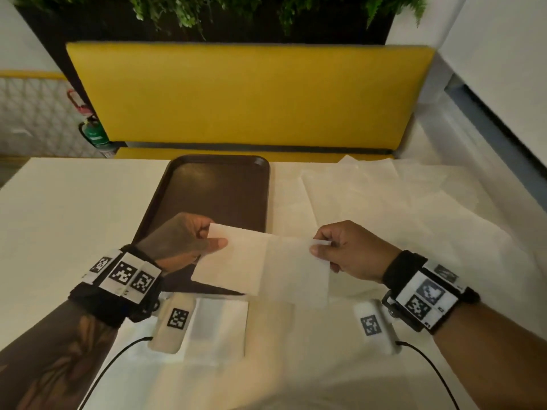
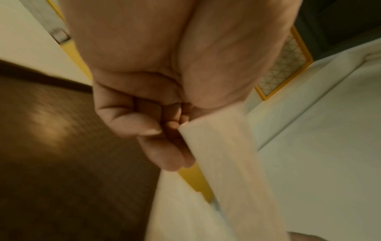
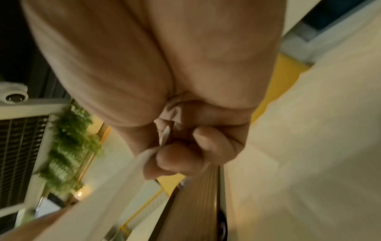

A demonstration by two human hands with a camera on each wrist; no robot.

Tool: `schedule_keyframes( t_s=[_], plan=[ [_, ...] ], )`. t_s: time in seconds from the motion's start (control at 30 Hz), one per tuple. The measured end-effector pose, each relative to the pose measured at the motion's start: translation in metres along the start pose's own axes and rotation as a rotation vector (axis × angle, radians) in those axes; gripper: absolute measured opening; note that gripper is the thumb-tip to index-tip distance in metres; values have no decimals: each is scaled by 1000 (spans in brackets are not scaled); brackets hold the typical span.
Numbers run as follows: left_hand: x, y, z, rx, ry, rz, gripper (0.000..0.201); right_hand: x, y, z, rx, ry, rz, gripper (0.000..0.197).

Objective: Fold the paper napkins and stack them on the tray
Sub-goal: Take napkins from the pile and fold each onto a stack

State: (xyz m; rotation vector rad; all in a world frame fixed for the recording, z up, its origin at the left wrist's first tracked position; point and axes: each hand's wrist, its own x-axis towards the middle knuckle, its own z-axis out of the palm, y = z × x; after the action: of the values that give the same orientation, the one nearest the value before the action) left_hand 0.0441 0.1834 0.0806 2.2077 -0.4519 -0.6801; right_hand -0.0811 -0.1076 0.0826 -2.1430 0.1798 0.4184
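A white paper napkin (image 1: 263, 264) hangs in the air over the near right corner of the dark brown tray (image 1: 219, 184). My left hand (image 1: 207, 241) pinches its upper left corner between thumb and curled fingers; the left wrist view shows the napkin (image 2: 222, 156) beside my fingers (image 2: 134, 122). My right hand (image 1: 322, 247) pinches the upper right corner, and the right wrist view shows the napkin's edge (image 3: 164, 135) between thumb and fingers. A folded napkin (image 1: 219, 327) lies on the table below my left wrist.
Several unfolded napkins (image 1: 384, 196) are spread over the right side of the white table (image 1: 59, 208). A yellow bench (image 1: 245, 99) stands behind the table, with plants (image 1: 236, 10) above it. The tray holds nothing.
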Motion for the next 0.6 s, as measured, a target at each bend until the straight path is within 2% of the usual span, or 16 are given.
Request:
schedule_keyframes(
  t_s=[0.1,0.17,0.33,0.5,0.6],
  plan=[
    [-23,-41,-7,172,88,-130,34,19,-11,51,-60,-137,29,25],
    [-41,-69,-9,201,101,-211,40,31,-14,83,-103,-219,30,23],
    [-65,-119,-5,218,166,-332,28,52,-13,137,-174,-281,47,22],
    [-70,-140,7,274,248,-352,33,54,-7,163,-190,-301,154,25],
    [-71,-146,12,274,266,-370,26,55,0,173,-220,-282,204,26]
  ],
)
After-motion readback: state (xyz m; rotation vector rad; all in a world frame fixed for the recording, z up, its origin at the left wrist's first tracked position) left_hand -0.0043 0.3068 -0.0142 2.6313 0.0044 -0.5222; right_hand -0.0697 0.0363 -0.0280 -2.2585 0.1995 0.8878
